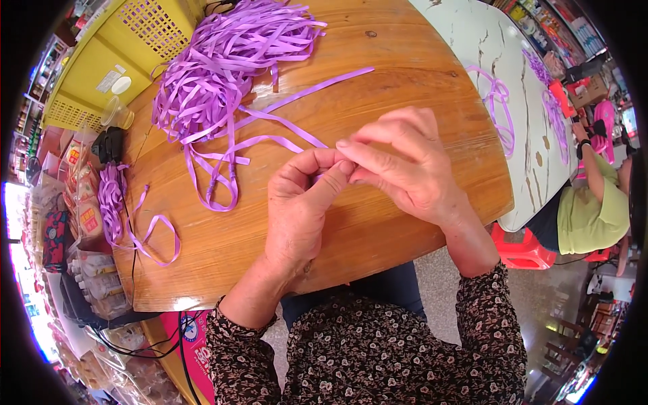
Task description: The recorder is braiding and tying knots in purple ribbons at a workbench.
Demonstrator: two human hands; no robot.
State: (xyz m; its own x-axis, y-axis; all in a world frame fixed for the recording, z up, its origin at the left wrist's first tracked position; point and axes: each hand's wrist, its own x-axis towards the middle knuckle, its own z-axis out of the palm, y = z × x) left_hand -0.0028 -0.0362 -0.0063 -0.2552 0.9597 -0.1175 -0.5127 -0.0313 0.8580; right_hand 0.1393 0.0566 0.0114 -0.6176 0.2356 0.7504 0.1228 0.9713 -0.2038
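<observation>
My left hand point(304, 192) is closed in a pinch over the wooden table, with a bit of purple ribbon point(300, 133) showing between its fingers. Against its fingertips my right hand point(412, 165) is closed too, thumb and finger meeting there. Whatever the right fingertips grip is hidden. Beyond the hands lies a big tangled heap of purple ribbons point(209, 81), from which several loose strands trail toward me. One strand forms a loop point(219, 192) with small knots or joins left of my left hand.
A yellow plastic crate point(121, 54) stands at the far left of the wooden table point(405, 74). A smaller ribbon bundle point(111, 202) lies at the left edge. On the right, a marble-patterned table point(466, 34) carries more purple loops; another person in a green shirt point(594, 209) sits there.
</observation>
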